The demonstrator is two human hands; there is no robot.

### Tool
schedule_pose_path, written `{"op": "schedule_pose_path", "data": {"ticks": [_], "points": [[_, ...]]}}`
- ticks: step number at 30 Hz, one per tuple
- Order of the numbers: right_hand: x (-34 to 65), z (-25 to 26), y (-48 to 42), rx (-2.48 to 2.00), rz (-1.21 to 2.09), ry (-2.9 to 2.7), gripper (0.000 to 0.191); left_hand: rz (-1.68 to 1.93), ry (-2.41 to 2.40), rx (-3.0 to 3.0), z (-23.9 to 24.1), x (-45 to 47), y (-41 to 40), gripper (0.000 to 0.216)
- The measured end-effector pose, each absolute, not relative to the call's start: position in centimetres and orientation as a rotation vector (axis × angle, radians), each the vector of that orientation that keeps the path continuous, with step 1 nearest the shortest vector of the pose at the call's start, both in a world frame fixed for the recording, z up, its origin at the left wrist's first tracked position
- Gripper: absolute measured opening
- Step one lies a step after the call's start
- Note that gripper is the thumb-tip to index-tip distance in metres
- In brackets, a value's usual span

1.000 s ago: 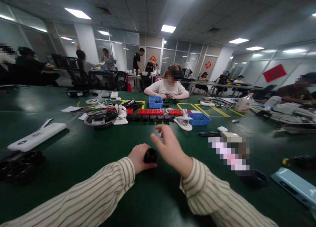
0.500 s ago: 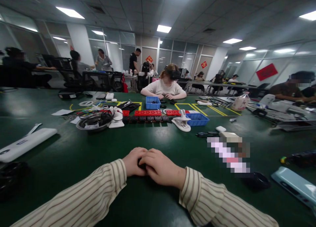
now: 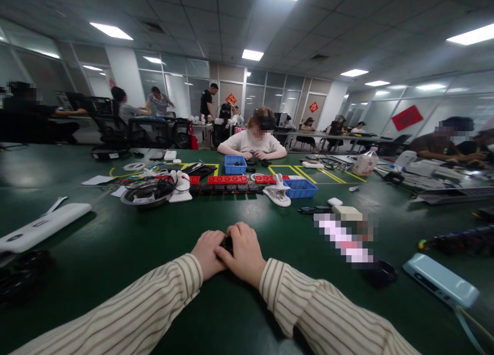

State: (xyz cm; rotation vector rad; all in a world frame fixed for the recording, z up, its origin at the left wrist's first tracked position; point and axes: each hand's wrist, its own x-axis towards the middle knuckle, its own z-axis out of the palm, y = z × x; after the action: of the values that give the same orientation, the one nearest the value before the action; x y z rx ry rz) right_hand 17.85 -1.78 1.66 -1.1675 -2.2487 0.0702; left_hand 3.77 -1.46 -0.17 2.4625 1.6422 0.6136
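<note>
Both my hands rest together on the green table [image 3: 116, 252], in striped sleeves. My left hand [image 3: 207, 253] is closed around a small black cylindrical object [image 3: 227, 243], of which only a sliver shows between the hands. My right hand [image 3: 243, 252] is curled over the same black object from the right, its fingers pressed against the left hand. Most of the object is hidden by the fingers.
A white flat device [image 3: 42, 226] lies at the left, black round parts [image 3: 23, 275] near the left edge. Red and black strips [image 3: 227, 182], blue bins [image 3: 300, 188], a bowl of cables [image 3: 146, 191] sit mid-table. A light-blue case [image 3: 440, 279] lies right. A person [image 3: 252, 139] sits opposite.
One second ago my right hand was lifted and open above the black object held in my left hand. It has since come down and closed over it; both hands have drawn slightly closer together.
</note>
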Motion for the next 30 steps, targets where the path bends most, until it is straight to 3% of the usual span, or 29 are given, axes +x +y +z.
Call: {"op": "schedule_pose_path", "data": {"ticks": [7,14,18,24,30], "points": [[18.7,2.3,-1.8,-0.840,0.234,-2.375,0.017,0.661,1.240,2.428,-1.0,2.5,-0.2,0.043],[18.8,2.2,-1.7,-0.401,0.403,-2.392,0.013,0.623,1.057,2.494,-1.8,1.3,0.7,0.035],[18.8,2.5,-2.2,-0.450,0.367,-2.361,0.021,0.675,1.050,2.504,-2.0,1.4,0.5,0.054],[18.6,1.9,-2.2,-0.992,0.175,-2.259,0.041,0.661,1.261,2.535,-1.2,2.1,-0.4,0.060],[19.1,4.0,-3.6,-0.879,0.038,-2.322,0.042,0.655,1.305,2.597,-0.5,2.8,-1.1,0.043]]}}
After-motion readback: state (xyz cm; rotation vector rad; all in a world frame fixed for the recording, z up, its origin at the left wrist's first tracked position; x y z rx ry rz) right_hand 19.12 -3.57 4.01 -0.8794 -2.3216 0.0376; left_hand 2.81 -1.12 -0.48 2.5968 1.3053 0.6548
